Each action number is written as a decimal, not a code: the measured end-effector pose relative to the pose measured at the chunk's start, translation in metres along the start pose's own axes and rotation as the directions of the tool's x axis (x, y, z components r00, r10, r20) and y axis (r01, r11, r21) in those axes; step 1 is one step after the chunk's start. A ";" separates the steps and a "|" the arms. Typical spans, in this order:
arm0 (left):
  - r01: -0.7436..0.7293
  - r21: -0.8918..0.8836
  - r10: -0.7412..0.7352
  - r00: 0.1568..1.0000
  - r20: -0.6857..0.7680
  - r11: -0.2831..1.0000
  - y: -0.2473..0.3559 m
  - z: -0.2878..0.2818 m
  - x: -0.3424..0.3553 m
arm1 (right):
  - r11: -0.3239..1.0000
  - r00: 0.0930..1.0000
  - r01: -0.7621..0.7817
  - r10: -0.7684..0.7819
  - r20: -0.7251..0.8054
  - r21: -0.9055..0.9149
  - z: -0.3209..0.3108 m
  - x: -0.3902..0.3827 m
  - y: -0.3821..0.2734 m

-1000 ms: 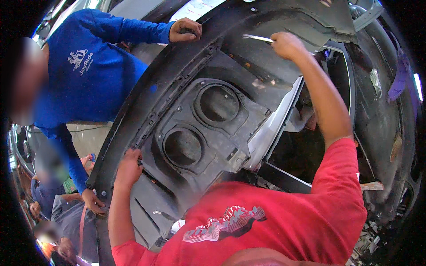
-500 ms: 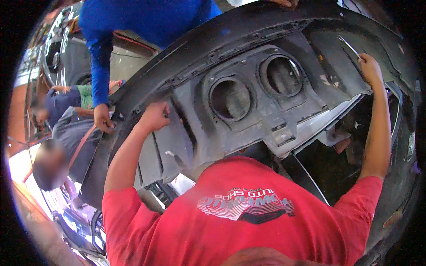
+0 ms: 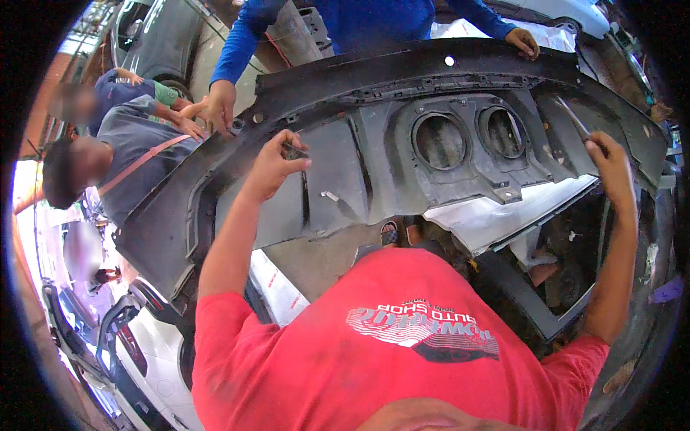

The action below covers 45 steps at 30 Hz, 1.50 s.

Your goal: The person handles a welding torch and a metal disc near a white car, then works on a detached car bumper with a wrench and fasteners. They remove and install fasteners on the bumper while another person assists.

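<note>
A large black plastic car bumper cover (image 3: 388, 129) lies in front of me, inner side up, with two round openings right of its middle. Over its left part, my left hand (image 3: 277, 167) is closed, thumb and fingers pinching a small dark piece (image 3: 293, 151) whose kind is unclear. At the right end, my right hand (image 3: 609, 159) grips a slim, pointed metal tool (image 3: 573, 118), its tip angled away from me over the panel. A small light-coloured bit (image 3: 329, 195) lies on the panel near my left hand.
Opposite me, a person in a blue long-sleeved top (image 3: 377, 25) has one hand at the far-left edge and another on the far-right edge. Two people crouch at left, one in a grey shirt (image 3: 147, 144). A dark frame (image 3: 528, 294) and white sheet (image 3: 517, 208) lie below the panel.
My view has shifted, showing more of the panel and surroundings. My left hand has turned, and the dark piece between its fingers now shows. My right hand keeps its hold on the tool.
</note>
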<state>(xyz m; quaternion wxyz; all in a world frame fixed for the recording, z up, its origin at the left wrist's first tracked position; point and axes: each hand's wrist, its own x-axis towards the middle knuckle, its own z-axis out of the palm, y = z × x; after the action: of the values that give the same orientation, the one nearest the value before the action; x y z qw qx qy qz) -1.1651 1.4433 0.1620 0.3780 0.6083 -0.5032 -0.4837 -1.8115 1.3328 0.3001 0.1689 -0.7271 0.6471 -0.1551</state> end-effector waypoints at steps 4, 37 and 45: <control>-0.141 -0.301 0.139 0.990 -0.027 0.943 0.016 0.016 -0.038 | 0.946 0.980 0.129 -0.168 0.106 0.299 0.052 -0.042 -0.106; -0.079 -0.838 0.436 0.878 0.198 0.540 0.046 0.116 -0.079 | 0.435 0.507 0.859 -0.797 -0.330 0.270 0.198 -0.100 -0.279; 0.010 -0.845 0.318 0.924 0.211 0.534 0.040 0.117 -0.066 | 0.572 0.691 0.711 -0.676 -0.255 0.410 0.199 -0.110 -0.275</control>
<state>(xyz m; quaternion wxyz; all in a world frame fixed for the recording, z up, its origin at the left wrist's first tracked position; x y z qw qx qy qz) -1.2901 1.5027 0.1851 0.5696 0.2145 -0.3225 -0.7250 -1.4914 1.4798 0.2436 0.2456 -0.8502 0.2563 -0.3887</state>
